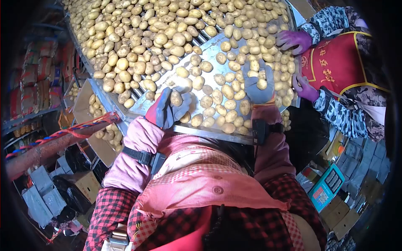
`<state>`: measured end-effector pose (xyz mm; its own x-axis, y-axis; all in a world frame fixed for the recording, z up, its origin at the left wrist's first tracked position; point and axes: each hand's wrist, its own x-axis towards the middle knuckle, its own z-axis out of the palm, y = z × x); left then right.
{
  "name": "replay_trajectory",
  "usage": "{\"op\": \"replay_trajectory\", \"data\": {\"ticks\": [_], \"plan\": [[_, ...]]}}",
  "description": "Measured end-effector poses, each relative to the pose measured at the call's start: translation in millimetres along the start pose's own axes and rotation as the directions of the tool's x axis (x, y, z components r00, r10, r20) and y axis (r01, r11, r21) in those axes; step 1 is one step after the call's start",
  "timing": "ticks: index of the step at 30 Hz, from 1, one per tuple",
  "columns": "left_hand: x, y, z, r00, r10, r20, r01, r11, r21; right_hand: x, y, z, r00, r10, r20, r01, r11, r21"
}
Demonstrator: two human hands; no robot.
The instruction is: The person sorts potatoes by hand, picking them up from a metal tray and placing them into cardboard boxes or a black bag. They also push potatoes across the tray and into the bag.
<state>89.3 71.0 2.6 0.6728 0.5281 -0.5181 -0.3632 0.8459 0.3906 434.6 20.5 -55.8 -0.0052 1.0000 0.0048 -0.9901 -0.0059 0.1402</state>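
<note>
Potatoes (142, 42) cover the slatted rack and spread down over the metal tray (157, 100), loose in front of the person. Left hand (169, 106), in a blue-grey and red glove, has its fingers curled around one held potato (176, 98) over the tray's near left part. Right hand (258, 88), gloved blue-grey, is at the right part of the tray among more potatoes, fingers reaching forward, with a small potato (261, 84) against them; cannot tell whether it is gripped. Co-worker in a red apron (331, 62) stands at the right edge, two purple-gloved hands (296, 42) by the potatoes there. Cardboard box (90, 125) with more potatoes sits left of the tray.
</note>
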Motion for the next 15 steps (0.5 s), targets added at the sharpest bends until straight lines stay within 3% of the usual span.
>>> {"op": "replay_trajectory", "data": {"ticks": [3,5,7,8,9,10,11,12,13,14,15], "plan": [[-16.6,-4.7,20.0,0.997,0.019,0.081,-0.007,0.989,-0.146,-16.3,20.8,12.4,0.993,-0.093,-0.075,0.057,0.921,-0.386],[-20.5,-11.1,19.0,0.999,0.029,0.039,-0.023,0.991,-0.130,-17.8,31.5,9.4,0.996,-0.073,-0.049,0.044,0.894,-0.445],[-23.7,-17.7,18.0,0.999,0.030,0.031,-0.026,0.995,-0.101,-22.6,34.9,-1.3,1.000,0.008,0.030,0.002,0.943,-0.333],[-25.9,-20.5,17.8,0.999,0.028,0.032,-0.024,0.993,-0.118,-28.2,33.1,-4.6,0.997,0.000,0.076,0.041,0.843,-0.537],[-26.9,-23.1,18.9,0.999,0.022,0.036,-0.017,0.991,-0.133,-32.2,34.9,-2.0,0.993,-0.008,0.121,0.092,0.699,-0.709],[-27.0,-26.0,20.2,0.999,0.013,0.042,-0.007,0.989,-0.146,-41.0,35.9,1.6,0.983,-0.026,0.183,0.184,0.254,-0.950],[-25.4,-26.9,8.4,0.991,-0.128,0.043,0.135,0.929,-0.346,-52.0,37.8,5.7,0.970,-0.016,0.243,0.231,-0.258,-0.938],[-23.6,-27.7,-3.3,0.963,-0.266,0.042,0.247,0.807,-0.536,-63.2,40.9,11.6,0.958,0.019,0.286,0.216,-0.702,-0.678],[-18.2,-33.1,-10.7,0.994,-0.103,-0.036,0.106,0.990,0.096,-72.8,42.4,17.2,0.950,0.068,0.303,0.144,-0.961,-0.237],[-11.4,-37.5,-16.5,0.998,-0.051,-0.027,0.056,0.967,0.250,-79.8,41.8,21.1,0.950,0.114,0.291,0.033,-0.963,0.269],[-7.7,-37.1,-6.8,1.000,0.001,-0.017,0.006,0.916,0.402,-86.8,39.8,20.9,0.953,0.090,0.289,0.011,-0.964,0.265]]}}
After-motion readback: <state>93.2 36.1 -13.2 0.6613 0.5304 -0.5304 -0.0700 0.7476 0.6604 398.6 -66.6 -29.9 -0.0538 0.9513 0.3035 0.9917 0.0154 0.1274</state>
